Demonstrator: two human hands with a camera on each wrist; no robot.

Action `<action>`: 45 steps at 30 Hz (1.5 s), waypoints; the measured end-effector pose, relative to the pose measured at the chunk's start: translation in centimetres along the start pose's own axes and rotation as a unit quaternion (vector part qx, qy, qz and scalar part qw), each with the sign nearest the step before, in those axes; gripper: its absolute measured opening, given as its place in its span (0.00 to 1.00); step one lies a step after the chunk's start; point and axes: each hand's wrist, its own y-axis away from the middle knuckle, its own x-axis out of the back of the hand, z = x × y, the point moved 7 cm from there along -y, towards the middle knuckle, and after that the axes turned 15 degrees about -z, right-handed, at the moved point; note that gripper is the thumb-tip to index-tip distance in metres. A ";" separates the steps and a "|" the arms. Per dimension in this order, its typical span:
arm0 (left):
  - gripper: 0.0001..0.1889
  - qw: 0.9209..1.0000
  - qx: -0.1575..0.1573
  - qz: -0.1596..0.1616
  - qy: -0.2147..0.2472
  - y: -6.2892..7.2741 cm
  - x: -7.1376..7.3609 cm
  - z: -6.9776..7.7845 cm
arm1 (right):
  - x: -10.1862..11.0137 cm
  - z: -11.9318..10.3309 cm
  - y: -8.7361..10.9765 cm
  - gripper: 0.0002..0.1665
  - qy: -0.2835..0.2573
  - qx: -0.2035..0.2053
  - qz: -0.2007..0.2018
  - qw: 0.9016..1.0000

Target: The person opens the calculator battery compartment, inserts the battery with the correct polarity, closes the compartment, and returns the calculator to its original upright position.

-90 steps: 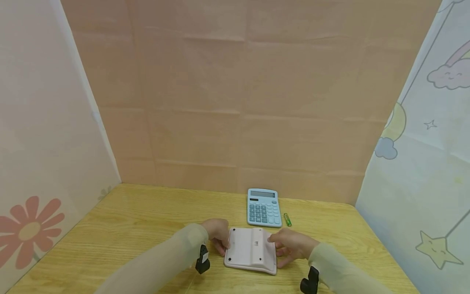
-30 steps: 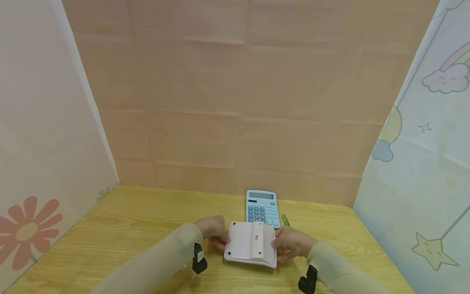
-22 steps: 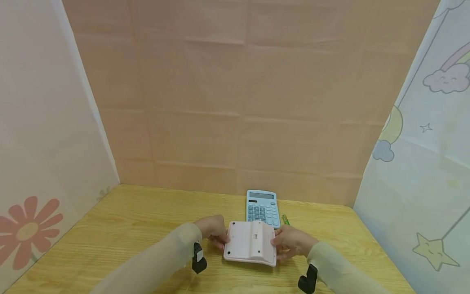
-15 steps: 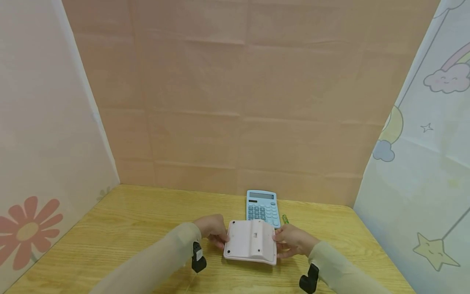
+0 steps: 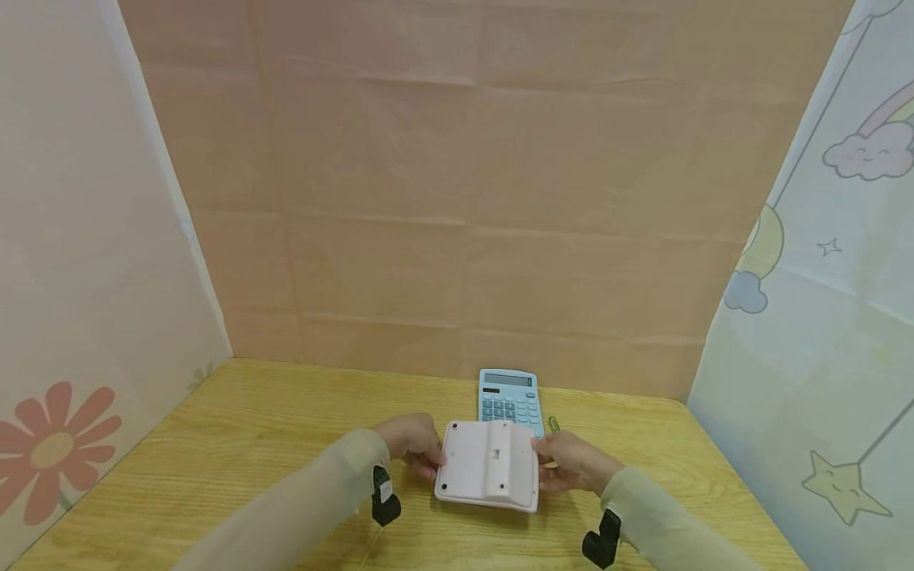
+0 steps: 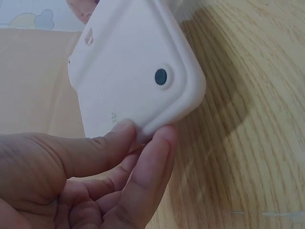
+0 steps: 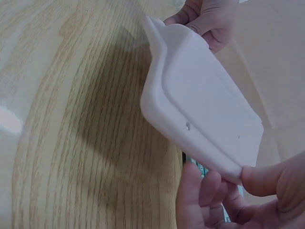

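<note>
A pale pink calculator (image 5: 471, 464) is held face down above the table, its smooth back with a raised ridge and small dark rubber feet turned up. My left hand (image 5: 412, 442) pinches its left edge; in the left wrist view the thumb lies on the back and the fingers are underneath. At the opposite edge, my right hand (image 5: 574, 461) grips with the thumb on top and fingers curled below, as the right wrist view shows. The keys and screen of the pink calculator are hidden. Its shadow (image 7: 112, 124) falls on the wood beside it.
Just behind stands a light blue calculator (image 5: 508, 396), face up, its lower part covered by the pink one. A green battery (image 5: 554, 424) lies to its right, partly hidden by my right hand. Fabric screens (image 5: 457, 238) enclose the wooden table (image 5: 300, 412).
The pink calculator has risen from the table and tilted, now overlapping the blue one. My right thumb has shifted from its back to its edge. Both hands have lifted slightly with it.
</note>
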 end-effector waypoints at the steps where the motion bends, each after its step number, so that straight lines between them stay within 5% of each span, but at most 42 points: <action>1: 0.05 1.000 -0.001 -0.001 0.000 0.0 0.0 0.0 | 0.1 -0.1 0.0 0.15 0.005 0.000 0.006 1.000; 11: 0.05 0.999 -0.036 -0.024 0.006 0.1 0.5 0.4 | 0.7 -0.7 0.2 0.14 0.029 0.013 0.021 0.999; 19: 0.07 0.993 -0.112 -0.015 0.018 0.6 1.9 1.3 | 1.4 -1.7 0.6 0.17 -0.021 0.076 -0.009 0.997; 25: 0.09 0.981 -0.194 -0.006 0.025 1.3 2.9 2.5 | 1.5 -2.3 1.0 0.28 -0.065 0.118 -0.034 0.990; 30: 0.09 0.973 -0.231 0.015 -0.025 1.6 3.1 3.3 | 1.6 -2.4 1.2 0.33 -0.083 0.121 -0.023 0.989; 36: 0.08 0.957 -0.277 0.042 -0.071 1.8 3.2 3.9 | 2.1 -2.4 1.4 0.32 -0.113 0.119 -0.010 0.986; 45: 0.06 0.940 -0.340 0.012 -0.034 2.2 2.6 4.5 | 2.1 -2.3 1.4 0.21 -0.116 0.129 -0.028 0.984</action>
